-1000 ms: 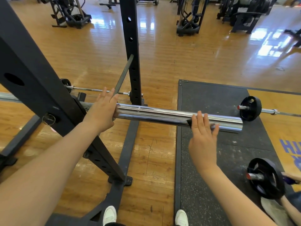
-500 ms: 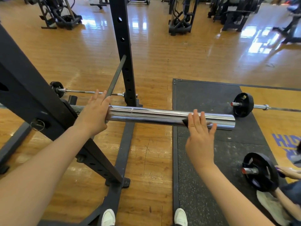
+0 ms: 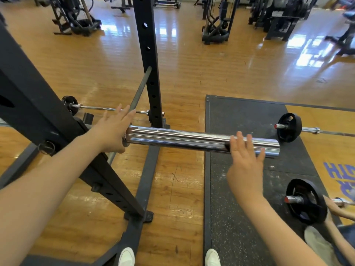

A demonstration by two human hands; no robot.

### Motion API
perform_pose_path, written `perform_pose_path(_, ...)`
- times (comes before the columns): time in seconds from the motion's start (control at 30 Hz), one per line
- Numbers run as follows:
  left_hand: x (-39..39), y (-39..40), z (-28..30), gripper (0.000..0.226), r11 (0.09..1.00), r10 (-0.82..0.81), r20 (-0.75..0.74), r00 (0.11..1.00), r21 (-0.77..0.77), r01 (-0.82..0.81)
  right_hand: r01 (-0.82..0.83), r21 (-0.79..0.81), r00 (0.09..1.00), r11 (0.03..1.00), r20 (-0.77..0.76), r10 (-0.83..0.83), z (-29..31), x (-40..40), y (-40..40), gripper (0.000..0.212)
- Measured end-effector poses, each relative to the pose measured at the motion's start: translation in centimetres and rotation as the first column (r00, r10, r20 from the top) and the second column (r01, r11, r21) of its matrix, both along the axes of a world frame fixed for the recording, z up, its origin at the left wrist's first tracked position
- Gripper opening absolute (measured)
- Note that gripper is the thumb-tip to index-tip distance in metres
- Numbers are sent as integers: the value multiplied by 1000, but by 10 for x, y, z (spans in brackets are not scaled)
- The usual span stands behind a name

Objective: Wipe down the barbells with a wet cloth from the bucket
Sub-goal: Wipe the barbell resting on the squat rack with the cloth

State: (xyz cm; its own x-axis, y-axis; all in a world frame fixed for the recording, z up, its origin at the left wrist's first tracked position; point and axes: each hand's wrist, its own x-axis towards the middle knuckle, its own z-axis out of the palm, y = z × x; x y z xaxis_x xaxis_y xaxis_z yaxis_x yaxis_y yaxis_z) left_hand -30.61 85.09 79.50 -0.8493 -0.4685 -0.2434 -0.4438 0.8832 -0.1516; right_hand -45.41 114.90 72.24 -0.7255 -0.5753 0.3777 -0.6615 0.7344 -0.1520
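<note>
A chrome steel barbell sleeve (image 3: 201, 142) juts out level from a black steel squat rack (image 3: 148, 60), above the seam where the wooden gym floor (image 3: 192, 70) meets a black rubber mat (image 3: 240, 189). The left hand (image 3: 113, 131) rests against the sleeve's inner collar end, fingers straight and relaxed, its grip open. The right hand (image 3: 245, 160) lies flat over the sleeve near its outer end, fingers extended, gripping nothing; a dark patch shows at its fingertips, too small to identify. Three more barbells with black plates (image 3: 288, 127) lie on the floor: one behind the rack, two on the mat's right side. Two white shoes (image 3: 126, 256) stand at the mat's near edge.
</note>
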Motion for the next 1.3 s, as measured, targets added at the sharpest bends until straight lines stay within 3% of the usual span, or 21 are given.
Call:
perform_pose_path(0.17, 28, 11, -33, 118, 972, -153, -291, 944, -217, 91, 194, -84, 975, 977, 130, -182, 4, -9, 5, 79)
perform_pose_path(0.27, 25, 11, -45, 121, 978, -117, -335, 935, -203, 50, 130, -99, 987, 987, 107, -119, 7, 8, -22, 81)
perform_pose_path(0.4, 16, 12, -40, 107, 990, -71, -376, 924, -139, 20, -33, -75, 998, 997, 50, 37, -6, 23, -29, 85)
perform_pose_path(0.6, 15, 12, -39, 80, 997, -70, -470, 880, -42, 57, 175, -110, 980, 978, 119, -162, -7, -1, 7, 83)
perform_pose_path(0.7, 11, 14, -42, 70, 1000, -2, -538, 843, 1, 2, 149, -156, 986, 977, 101, -134, -9, 8, -13, 85)
perform_pose_path(0.8, 3, 10, -39, 71, 999, 3, -522, 853, -28, -21, 19, -110, 999, 994, 39, -15, -19, 18, -21, 91)
perform_pose_path(1.03, -4, 4, -41, 76, 998, 38, -534, 844, -18, -57, 135, -215, 991, 967, 49, -128, -23, 9, -12, 91)
perform_pose_path(1.17, -5, 3, -40, 77, 998, 57, -537, 842, 14, -58, -18, -210, 999, 977, -32, 12, -29, 17, -27, 80)
perform_pose_path(1.3, -5, 3, -42, 73, 998, 51, -551, 833, 3, -59, 127, -230, 992, 965, 41, -120, -32, 3, 0, 93)
